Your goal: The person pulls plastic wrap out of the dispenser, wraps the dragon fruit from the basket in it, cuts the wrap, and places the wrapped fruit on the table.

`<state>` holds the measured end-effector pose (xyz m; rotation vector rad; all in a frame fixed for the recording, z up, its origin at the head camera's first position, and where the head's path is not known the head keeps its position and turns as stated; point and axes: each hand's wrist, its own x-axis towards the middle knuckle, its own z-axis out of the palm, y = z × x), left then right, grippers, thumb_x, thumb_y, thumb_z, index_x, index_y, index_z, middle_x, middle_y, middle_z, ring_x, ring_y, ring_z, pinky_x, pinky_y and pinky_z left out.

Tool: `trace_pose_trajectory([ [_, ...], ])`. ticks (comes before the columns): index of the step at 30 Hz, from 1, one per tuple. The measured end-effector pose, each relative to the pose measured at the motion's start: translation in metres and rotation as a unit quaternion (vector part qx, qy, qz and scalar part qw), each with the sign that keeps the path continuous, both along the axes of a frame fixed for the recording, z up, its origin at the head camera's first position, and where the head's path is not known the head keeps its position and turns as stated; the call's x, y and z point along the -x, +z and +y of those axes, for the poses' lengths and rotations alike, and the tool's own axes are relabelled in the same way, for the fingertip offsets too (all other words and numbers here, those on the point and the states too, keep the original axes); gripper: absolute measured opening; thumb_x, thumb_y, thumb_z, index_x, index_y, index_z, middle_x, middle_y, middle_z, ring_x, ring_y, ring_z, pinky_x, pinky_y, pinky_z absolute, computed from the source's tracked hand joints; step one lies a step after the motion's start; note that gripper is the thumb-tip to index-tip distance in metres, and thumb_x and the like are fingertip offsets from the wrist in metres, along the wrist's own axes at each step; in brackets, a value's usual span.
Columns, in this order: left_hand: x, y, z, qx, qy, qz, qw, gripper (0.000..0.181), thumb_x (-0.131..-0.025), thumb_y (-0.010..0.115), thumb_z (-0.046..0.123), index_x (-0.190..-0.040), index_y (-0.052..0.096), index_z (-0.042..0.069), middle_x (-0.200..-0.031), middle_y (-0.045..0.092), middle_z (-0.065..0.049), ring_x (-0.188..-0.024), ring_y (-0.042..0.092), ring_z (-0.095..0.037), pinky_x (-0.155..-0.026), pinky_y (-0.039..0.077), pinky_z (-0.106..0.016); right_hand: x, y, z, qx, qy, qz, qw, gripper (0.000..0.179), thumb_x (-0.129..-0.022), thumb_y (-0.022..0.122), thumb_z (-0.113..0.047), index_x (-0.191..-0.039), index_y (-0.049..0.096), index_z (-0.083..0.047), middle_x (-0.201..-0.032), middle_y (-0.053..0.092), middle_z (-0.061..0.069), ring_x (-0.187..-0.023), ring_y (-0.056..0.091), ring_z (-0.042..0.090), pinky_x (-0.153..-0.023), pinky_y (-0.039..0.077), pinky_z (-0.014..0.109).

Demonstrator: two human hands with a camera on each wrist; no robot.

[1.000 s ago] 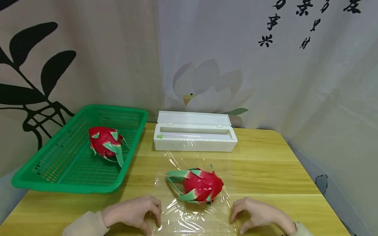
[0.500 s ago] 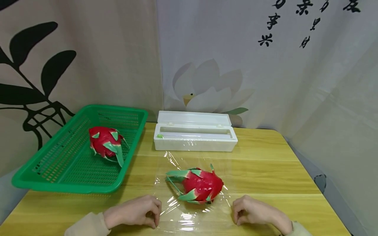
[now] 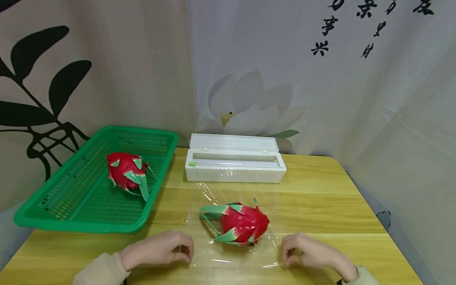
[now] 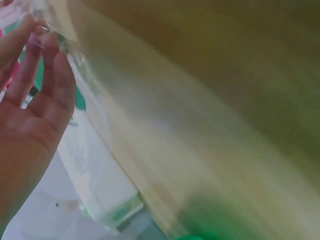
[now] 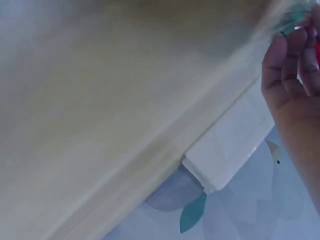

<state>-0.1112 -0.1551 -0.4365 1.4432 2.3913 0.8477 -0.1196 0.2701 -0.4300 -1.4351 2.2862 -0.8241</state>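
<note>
A red dragon fruit with green scales (image 3: 244, 223) lies on a sheet of clear plastic wrap (image 3: 231, 255) in the head view. The sheet stretches toward me from the white wrap box (image 3: 235, 174). My left hand (image 3: 165, 248) pinches the sheet's near left corner between thumb and fingers. At the near right corner, my right hand (image 3: 308, 253) pinches the sheet the same way. In the left wrist view, thumb and fingertips (image 4: 50, 40) meet at the shiny film. Curled fingers (image 5: 292, 60) show in the right wrist view, their tips partly cut off by the frame.
To the left stands a green plastic basket (image 3: 85, 227) with a second dragon fruit (image 3: 127, 171) inside. The wrap box, its lid up, holds a roll (image 3: 235, 163) at the table's back edge. A printed curtain (image 3: 249, 71) hangs behind the wooden table (image 3: 338, 209).
Both hands have closed on the sheet's near corners and moved slightly forward. The film's near edge has lifted and drawn toward the fruit. The basket and box have stayed put.
</note>
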Motion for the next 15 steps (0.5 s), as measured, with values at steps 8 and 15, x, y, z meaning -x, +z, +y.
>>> trace_pose_trajectory([
  [8,0.006,0.012,0.001,-0.052,0.04,0.036,0.9972,0.006,-0.089,0.064,0.014,-0.091,0.07,0.014,-0.086,0.066,0.009,-0.08,0.055,0.008,-0.067,0.05,-0.012,0.006,0.015,-0.002,0.033,-0.04,0.033,0.9981,0.011,-0.086,0.067,-0.009,-0.086,0.063,-0.019,-0.083,0.063,-0.011,-0.078,0.056,-0.007,-0.068,0.052,0.017],
  [15,0.011,0.011,0.01,-0.122,0.087,0.085,0.9851,0.006,-0.09,0.063,0.013,-0.091,0.069,0.013,-0.087,0.065,0.004,-0.081,0.058,0.002,-0.07,0.052,-0.015,0.013,0.019,-0.015,0.073,-0.087,0.062,0.9916,0.013,-0.089,0.065,-0.01,-0.088,0.061,-0.022,-0.082,0.062,-0.012,-0.079,0.057,-0.004,-0.07,0.054,0.02],
])
